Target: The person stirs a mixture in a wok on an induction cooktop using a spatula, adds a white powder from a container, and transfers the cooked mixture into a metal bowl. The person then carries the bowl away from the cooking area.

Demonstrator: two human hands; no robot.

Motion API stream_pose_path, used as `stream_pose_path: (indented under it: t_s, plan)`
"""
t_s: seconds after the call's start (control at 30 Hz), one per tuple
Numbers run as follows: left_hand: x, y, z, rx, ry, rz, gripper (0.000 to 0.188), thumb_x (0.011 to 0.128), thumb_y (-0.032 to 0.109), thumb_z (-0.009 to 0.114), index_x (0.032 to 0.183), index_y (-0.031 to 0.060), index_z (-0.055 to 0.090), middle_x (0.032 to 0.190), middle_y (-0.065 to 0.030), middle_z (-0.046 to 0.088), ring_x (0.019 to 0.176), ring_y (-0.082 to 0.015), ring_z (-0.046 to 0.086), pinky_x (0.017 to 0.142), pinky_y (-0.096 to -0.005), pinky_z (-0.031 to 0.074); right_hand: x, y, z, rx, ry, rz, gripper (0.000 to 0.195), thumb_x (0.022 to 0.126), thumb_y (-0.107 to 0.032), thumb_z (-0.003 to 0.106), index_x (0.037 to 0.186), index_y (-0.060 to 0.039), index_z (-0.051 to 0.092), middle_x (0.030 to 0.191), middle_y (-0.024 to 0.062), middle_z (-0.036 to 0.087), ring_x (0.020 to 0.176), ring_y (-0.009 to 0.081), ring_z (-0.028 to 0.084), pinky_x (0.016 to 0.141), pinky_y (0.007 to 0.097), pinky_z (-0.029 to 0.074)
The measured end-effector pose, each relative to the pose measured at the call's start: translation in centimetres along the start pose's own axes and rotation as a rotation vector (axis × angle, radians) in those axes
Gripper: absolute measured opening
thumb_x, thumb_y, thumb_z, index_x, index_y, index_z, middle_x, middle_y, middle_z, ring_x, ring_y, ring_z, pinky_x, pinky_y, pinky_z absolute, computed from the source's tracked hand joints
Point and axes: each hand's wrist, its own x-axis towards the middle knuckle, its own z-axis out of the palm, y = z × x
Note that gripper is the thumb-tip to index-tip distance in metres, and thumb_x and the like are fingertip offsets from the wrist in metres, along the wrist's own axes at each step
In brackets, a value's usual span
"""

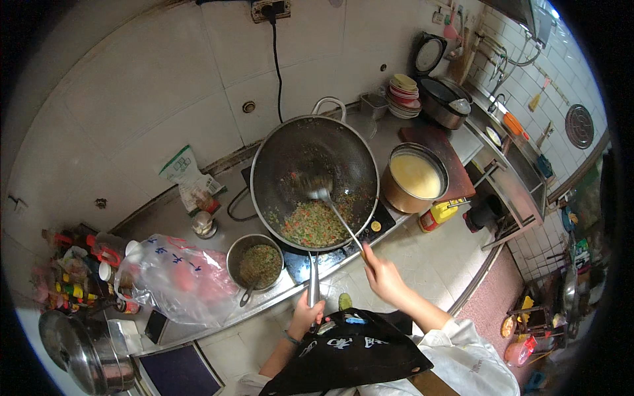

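Note:
A large dark wok (297,148) with a steel rim sits on a black induction cooker (384,220). My left hand (305,313) grips the wok's long metal handle (314,279). In my right hand (384,274) is a metal spatula (342,218); its blade rests inside the wok. Finely chopped green and red food (314,222) lies in the near part of the wok. To the left stands a steel pot (232,260) of similar-looking chopped food, with a spoon in it. A deeper pot (403,198) of pale yellow liquid stands to the right.
A filled clear plastic bag (183,282) and seasoning bottles (74,282) crowd the left counter. Farther left are stacked steel pots (84,351). At the right are a cutting board (436,153), stacked bowls (403,99), an open rice cooker (438,101) and a sink unit (525,163).

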Motion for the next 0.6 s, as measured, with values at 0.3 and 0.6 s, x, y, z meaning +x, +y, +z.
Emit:
stream_pose_path:
  t_s: [0.3, 0.6]
  plan:
    - [-0.3, 1.7, 0.0, 0.104, -0.019, -0.006, 0.025, 0.08, 0.004, 0.053, 0.102, 0.0017, 0.041, 0.058, -0.0019, 0.046, 0.039, -0.0087, 0.042, 0.036, -0.0233, 0.036, 3.3, -0.3, -0.4, 0.07, 0.14, -0.237, 0.05, 0.079, -0.006, 0.053, 0.126, 0.001, 0.037, 0.081, 0.0249, 0.057, 0.071, 0.0384, 0.057, 0.064, 0.041, 0.046]
    - [-0.4, 2.0, -2.8, 0.119, -0.026, -0.09, 0.025, 0.079, 0.004, 0.055, 0.1, 0.005, 0.041, 0.056, 0.0002, 0.044, 0.04, -0.0082, 0.041, 0.036, -0.0223, 0.034, 2.4, 1.2, -4.6, 0.398, -0.312, -0.002, 0.054, 0.08, -0.011, 0.054, 0.13, -0.0051, 0.036, 0.1, 0.0227, 0.059, 0.084, 0.0322, 0.061, 0.074, 0.0358, 0.048]
